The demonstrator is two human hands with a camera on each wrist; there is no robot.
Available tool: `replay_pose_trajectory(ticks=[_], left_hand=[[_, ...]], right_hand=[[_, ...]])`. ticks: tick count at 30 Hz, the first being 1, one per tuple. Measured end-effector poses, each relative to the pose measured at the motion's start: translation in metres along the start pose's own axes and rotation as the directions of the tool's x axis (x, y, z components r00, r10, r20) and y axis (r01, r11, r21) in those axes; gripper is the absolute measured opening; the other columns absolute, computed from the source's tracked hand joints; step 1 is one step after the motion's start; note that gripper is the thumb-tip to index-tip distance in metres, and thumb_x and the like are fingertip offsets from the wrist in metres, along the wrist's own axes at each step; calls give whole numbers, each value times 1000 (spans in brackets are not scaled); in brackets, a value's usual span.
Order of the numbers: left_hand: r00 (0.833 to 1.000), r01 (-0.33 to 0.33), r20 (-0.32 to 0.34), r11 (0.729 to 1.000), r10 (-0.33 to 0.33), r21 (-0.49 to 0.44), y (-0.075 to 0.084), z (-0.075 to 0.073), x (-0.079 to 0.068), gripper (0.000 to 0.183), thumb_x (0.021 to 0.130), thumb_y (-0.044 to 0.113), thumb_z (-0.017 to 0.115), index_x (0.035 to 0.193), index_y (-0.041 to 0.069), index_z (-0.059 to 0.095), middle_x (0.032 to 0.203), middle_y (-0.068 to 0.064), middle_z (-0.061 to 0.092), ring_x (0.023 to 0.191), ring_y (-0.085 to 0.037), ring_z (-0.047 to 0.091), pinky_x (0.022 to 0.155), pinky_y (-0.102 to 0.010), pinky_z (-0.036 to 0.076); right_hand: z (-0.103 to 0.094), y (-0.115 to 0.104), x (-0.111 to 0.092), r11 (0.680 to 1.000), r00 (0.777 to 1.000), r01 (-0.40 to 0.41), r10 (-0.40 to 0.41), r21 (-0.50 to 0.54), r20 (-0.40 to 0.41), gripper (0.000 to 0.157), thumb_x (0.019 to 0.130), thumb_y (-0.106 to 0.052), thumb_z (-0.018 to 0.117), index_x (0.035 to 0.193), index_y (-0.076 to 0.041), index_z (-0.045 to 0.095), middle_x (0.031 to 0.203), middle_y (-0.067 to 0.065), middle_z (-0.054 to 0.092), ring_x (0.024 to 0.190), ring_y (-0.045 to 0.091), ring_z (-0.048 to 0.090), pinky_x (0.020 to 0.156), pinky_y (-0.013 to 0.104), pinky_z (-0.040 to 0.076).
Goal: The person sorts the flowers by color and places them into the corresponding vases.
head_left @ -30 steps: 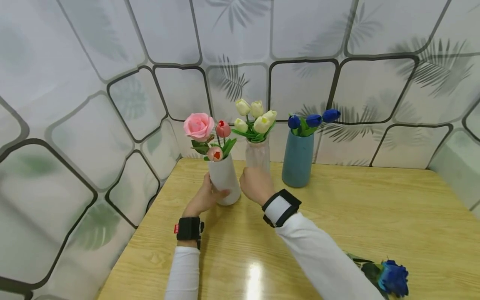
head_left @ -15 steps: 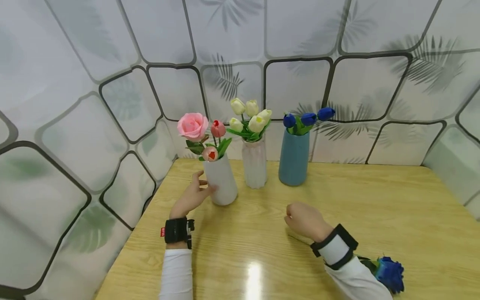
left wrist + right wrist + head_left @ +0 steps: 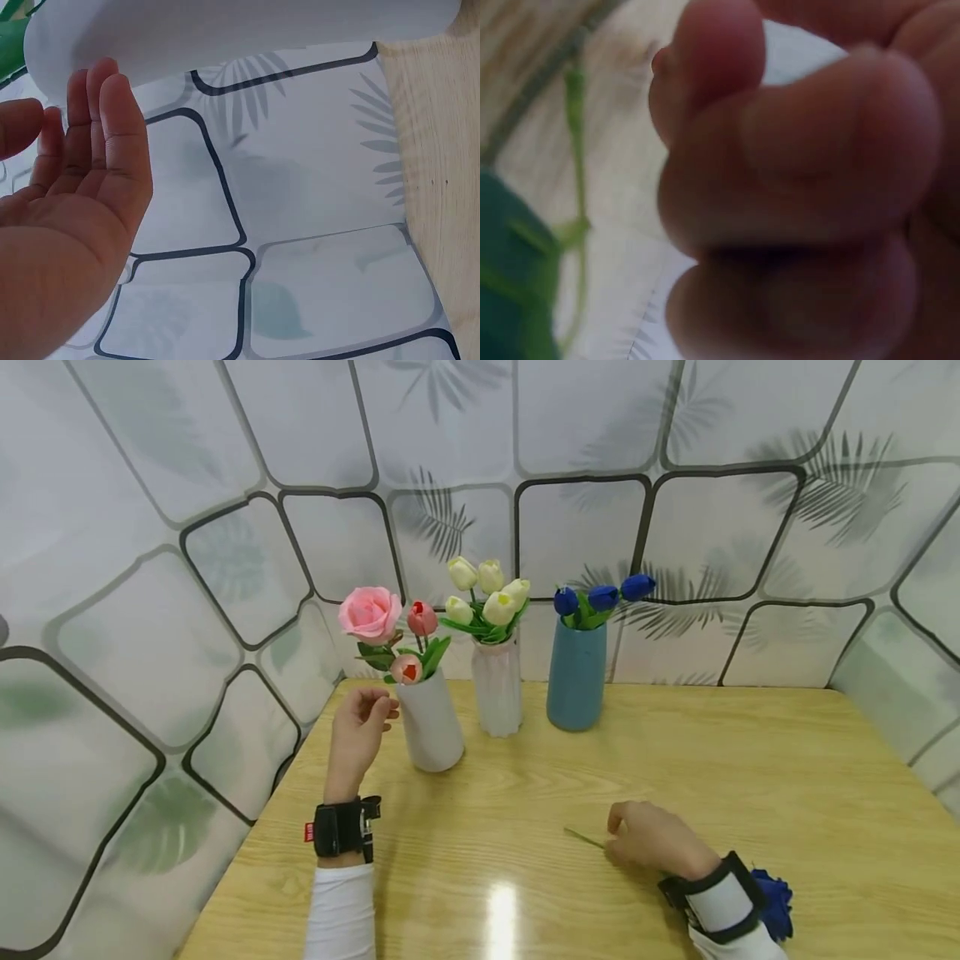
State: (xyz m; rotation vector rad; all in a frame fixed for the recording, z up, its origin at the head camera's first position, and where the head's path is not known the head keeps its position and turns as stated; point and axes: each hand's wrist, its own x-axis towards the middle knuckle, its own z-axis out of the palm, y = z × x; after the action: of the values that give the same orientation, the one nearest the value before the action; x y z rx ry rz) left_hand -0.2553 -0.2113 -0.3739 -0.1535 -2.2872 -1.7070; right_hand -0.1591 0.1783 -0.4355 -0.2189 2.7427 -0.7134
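Note:
My left hand [image 3: 360, 735] is just left of a white vase [image 3: 433, 727], fingers relaxed and bent; in the left wrist view its fingers [image 3: 124, 127] appear in front of the vase [image 3: 247, 34]. That vase leans a little and holds a pink rose [image 3: 371, 615] and two pinkish tulips [image 3: 422, 619]. My right hand [image 3: 660, 839] hovers low over the stem [image 3: 583, 837] of a blue rose [image 3: 774, 903], partly hidden by my wrist. In the right wrist view its fingers [image 3: 795, 165] are loosely curled, and the stem [image 3: 536, 94] runs beside them, apparently outside their grasp.
Behind stand a pale ribbed vase [image 3: 497, 689] with several cream tulips [image 3: 491, 593] and a blue-teal vase [image 3: 576, 681] with blue tulips [image 3: 602, 598]. The wooden table [image 3: 480, 827] meets a patterned cloth wall [image 3: 585, 435] at the back and left.
My left hand has let go of the white vase and drawn back left. My right hand has moved from beside the vases to the right and nearer, down to the blue rose's stem.

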Motion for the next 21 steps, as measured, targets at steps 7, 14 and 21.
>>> replay_pose_trajectory(ticks=[7, 14, 21], left_hand=[[1000, -28, 5, 999, 28, 20, -1, 4, 0, 23, 104, 16, 52, 116, -3, 57, 107, -25, 66, 86, -14, 65, 72, -21, 52], [1000, 5, -13, 1000, -5, 24, -4, 6, 2, 23, 104, 15, 51, 119, -3, 56, 108, -25, 66, 83, -9, 64, 71, -20, 52], [992, 16, -123, 999, -20, -36, 1, 9, 2, 24, 103, 11, 49, 122, -2, 57, 103, -25, 67, 78, -11, 66, 67, -21, 53]], right_hand=[[12, 1, -1, 993, 991, 87, -94, -79, -91, 17, 74, -2, 72, 74, -15, 61, 74, -3, 59, 64, 15, 50, 55, 33, 42], [15, -1, -3, 978, 978, 154, -171, -137, -121, 22, 86, -2, 63, 71, -17, 55, 66, -7, 52, 59, 10, 47, 52, 30, 41], [15, -3, -5, 979, 968, 158, -179, -125, -175, 16, 96, -3, 54, 83, -10, 47, 60, -2, 44, 51, 13, 42, 45, 29, 34]])
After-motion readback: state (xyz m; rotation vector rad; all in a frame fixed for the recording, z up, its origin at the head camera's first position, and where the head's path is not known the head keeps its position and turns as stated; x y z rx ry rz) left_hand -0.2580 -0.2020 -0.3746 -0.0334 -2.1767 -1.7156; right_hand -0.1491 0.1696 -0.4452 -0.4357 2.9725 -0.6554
